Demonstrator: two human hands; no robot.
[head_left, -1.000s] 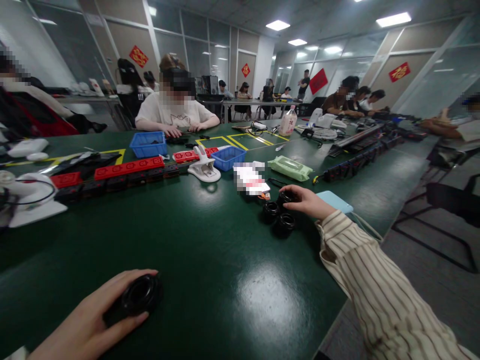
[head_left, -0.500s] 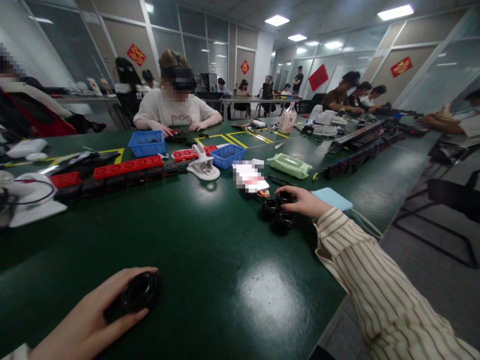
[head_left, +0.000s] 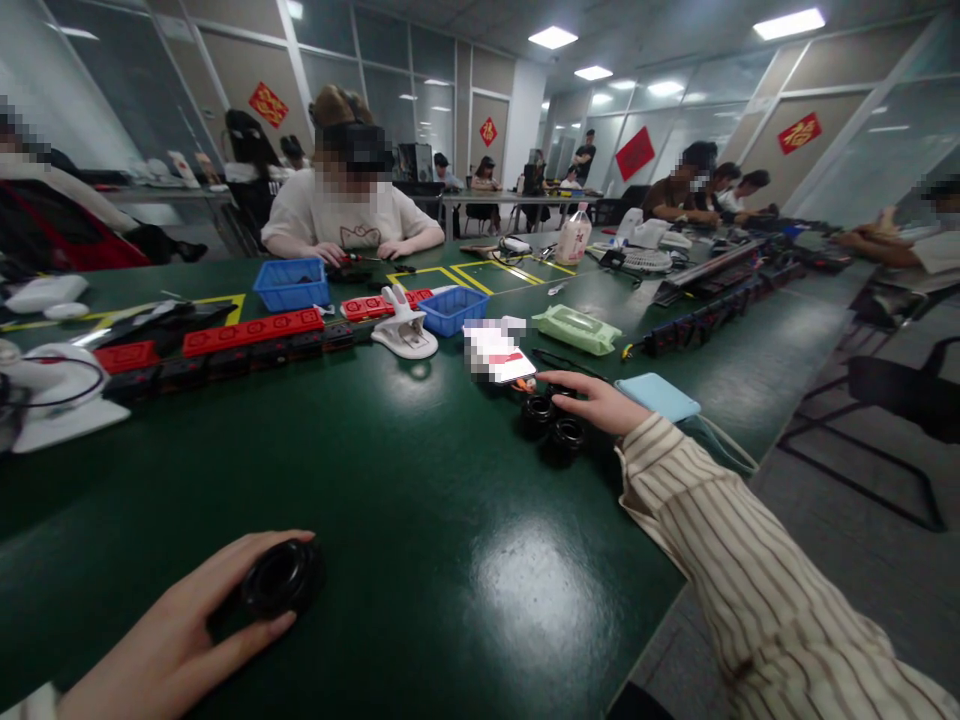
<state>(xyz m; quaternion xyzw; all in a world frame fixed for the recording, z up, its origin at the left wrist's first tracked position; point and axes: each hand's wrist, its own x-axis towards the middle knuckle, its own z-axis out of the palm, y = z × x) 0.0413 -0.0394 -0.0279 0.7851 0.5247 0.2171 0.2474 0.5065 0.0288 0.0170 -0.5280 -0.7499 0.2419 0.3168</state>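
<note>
Centrally, bare green desk [head_left: 420, 520] is left between both hands. Near the right edge, three black rings [head_left: 553, 420] are touched by the open right hand [head_left: 592, 400]. At the near edge, one black ring [head_left: 281, 578] is clasped by the left hand [head_left: 172, 640].

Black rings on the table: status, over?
Left hand grips one black ring. Right hand rests on the ring cluster. Blue case beside it.

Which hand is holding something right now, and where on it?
Left hand grips a black ring by its rim; right hand only reaches over the ring cluster.
</note>
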